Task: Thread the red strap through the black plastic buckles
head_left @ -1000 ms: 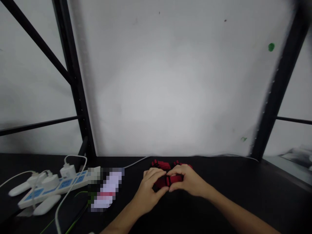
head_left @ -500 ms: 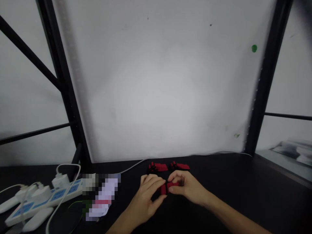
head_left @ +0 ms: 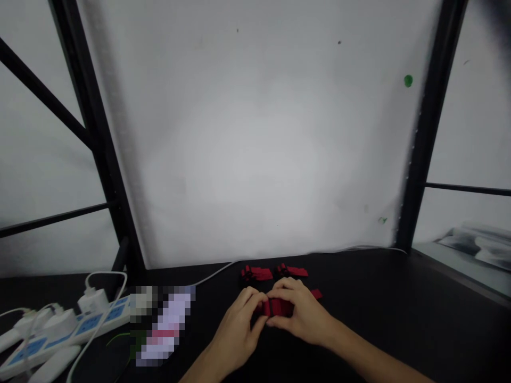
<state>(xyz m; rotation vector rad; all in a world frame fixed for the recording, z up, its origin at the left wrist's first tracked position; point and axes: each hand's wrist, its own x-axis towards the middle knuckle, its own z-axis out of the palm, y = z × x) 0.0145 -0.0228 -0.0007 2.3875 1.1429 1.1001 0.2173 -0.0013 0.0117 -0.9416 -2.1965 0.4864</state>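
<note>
Head view: left hand (head_left: 235, 332) and right hand (head_left: 301, 314) pinched together on a small red piece (head_left: 277, 307), low over the near worktop (head_left: 399, 319), steadying it from both ends. More red pieces (head_left: 273, 273) just beyond; power strip (head_left: 59, 332) far left.

There is a single view, worn on the person's head; it looks forward and slightly down across a dark worktop (head_left: 399, 308) toward a white wall panel (head_left: 259, 149) framed by black uprights (head_left: 423, 133); the wall fills most of the frame, near at hand; the left hand (head_left: 235, 330) and right hand (head_left: 303, 314) enter from the bottom edge, close below the camera; a power strip (head_left: 59, 332) lies at the lower left.
</note>
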